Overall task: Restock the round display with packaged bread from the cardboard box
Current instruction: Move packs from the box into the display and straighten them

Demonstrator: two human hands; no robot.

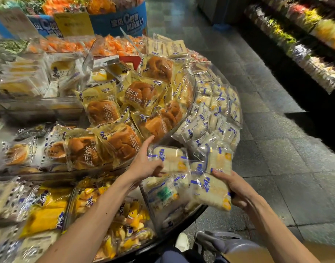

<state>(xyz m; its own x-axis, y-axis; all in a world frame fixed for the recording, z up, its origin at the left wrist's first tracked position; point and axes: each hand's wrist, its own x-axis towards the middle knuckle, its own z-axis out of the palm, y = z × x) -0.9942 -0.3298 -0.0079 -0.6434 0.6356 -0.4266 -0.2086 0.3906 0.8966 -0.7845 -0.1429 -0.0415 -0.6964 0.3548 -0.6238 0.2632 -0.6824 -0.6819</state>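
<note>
The round display (185, 223) fills the left and middle of the view, its tiers packed with wrapped bread. My left hand (145, 164) holds a pale bread packet (172, 160) with blue print at the display's near edge, index finger pointing up. My right hand (234, 188) grips several similar white packets (212, 188), one standing upright above the fingers. More white packets (214, 118) lie in the outer compartment to the right. Brown round loaves (109, 143) in yellow wrappers are heaped in the middle tier. A corner of the cardboard box (322, 252) shows at the bottom right.
Yellow snack packets (47, 211) fill the near lower compartments. Orange packets (113, 46) and a blue banner (123, 18) sit on the top tier. A tiled aisle (267, 111) runs to the right, with a dark shelf of goods (305, 44) beyond it. A grey bag strap (219, 242) lies below.
</note>
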